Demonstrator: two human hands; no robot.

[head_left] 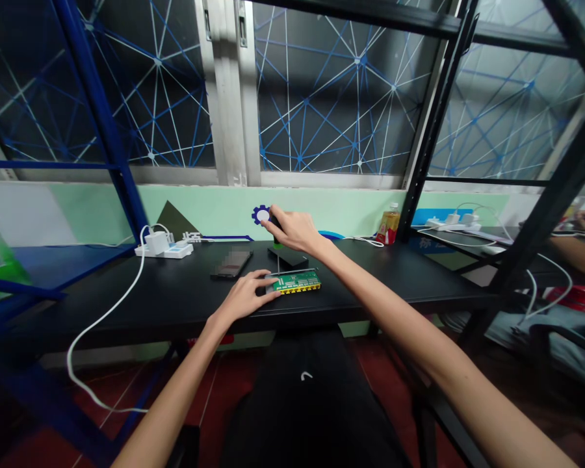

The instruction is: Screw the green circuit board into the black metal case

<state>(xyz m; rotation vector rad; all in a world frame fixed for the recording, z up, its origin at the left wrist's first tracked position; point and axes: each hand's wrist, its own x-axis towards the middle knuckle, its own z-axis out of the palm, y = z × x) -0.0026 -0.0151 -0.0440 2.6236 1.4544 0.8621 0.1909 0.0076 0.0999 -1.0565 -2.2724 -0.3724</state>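
A green circuit board (299, 281) with a yellow edge lies on the black table (175, 299) in front of me. My left hand (246, 296) rests flat beside it, fingers stretched out and touching the board's left end. My right hand (292, 229) is raised above the board, fingers wrapped round a dark tool handle (275, 224) whose thin shaft runs down toward the board. A dark flat stand (287, 255) sits just behind the board.
A phone (231, 263) lies left of the board. A white power strip (163, 248) with a charger and trailing cable sits at the back left. A drink bottle (389, 224) stands at the back right. Another person's arm (572, 250) shows at the far right.
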